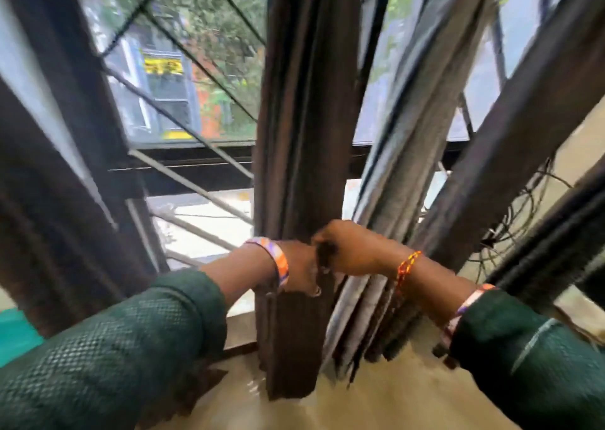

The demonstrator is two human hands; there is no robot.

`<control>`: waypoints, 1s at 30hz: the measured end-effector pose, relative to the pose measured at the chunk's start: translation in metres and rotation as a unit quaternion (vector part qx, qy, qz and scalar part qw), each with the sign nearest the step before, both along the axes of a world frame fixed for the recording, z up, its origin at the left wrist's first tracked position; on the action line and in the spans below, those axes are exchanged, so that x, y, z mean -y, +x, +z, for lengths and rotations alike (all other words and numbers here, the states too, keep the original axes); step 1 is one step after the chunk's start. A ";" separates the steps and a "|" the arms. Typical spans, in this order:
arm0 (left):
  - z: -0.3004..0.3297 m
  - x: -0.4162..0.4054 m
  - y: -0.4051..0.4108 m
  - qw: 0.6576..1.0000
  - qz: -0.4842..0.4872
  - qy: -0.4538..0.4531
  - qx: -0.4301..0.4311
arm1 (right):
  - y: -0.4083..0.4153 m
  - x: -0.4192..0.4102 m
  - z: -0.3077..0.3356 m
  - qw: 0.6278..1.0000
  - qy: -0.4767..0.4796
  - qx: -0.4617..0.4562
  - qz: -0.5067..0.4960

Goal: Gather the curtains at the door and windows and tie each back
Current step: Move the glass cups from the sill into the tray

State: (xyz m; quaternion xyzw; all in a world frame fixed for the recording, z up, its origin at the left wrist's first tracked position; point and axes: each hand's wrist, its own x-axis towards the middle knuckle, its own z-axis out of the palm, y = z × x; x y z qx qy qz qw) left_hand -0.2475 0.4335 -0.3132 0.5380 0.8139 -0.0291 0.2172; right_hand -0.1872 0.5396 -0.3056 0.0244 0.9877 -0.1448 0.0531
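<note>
Clamping the gathered brown curtain (pixel 301 135), left hand (pixel 299 271) and right hand (pixel 347 249) meet; yellow sign (pixel 163 65) unreadable.

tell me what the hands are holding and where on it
Both the left hand and right hand are closed around the gathered brown curtain, low on the bunch, well above its hem.

Tight gap at the window, grille behind.
Gathered curtain (pixel 304 135) fills centre; both hands meet on it, left hand (pixel 299 271), right hand (pixel 352 249). Open room left of it up to grille bars (pixel 196 187). Right: pleats (pixel 393 200) and cable tangle (pixel 520 220) block.
</note>
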 end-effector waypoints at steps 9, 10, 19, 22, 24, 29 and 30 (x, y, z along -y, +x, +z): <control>-0.037 -0.152 0.023 0.985 -0.049 0.164 0.034 | 0.039 -0.138 -0.038 0.964 -0.100 -0.082 -0.231; -0.040 -0.168 0.025 0.983 -0.055 0.165 0.055 | 0.042 -0.151 -0.042 0.937 -0.169 -0.121 -0.281; -0.066 -0.235 -0.011 0.908 0.277 0.228 0.217 | 0.021 -0.221 -0.086 0.665 -0.566 -0.165 -0.458; -0.065 -0.234 -0.038 0.900 0.350 0.213 0.151 | 0.023 -0.235 -0.089 0.573 -0.604 -0.182 -0.524; -0.059 -0.234 -0.055 0.891 0.384 0.196 0.144 | 0.028 -0.248 -0.092 0.545 -0.587 -0.212 -0.559; -0.070 -0.257 -0.070 0.840 0.426 0.167 0.293 | 0.021 -0.262 -0.109 0.618 -0.519 -0.070 -0.586; -0.077 -0.267 -0.066 0.815 0.435 0.148 0.352 | 0.016 -0.264 -0.113 0.642 -0.521 -0.029 -0.562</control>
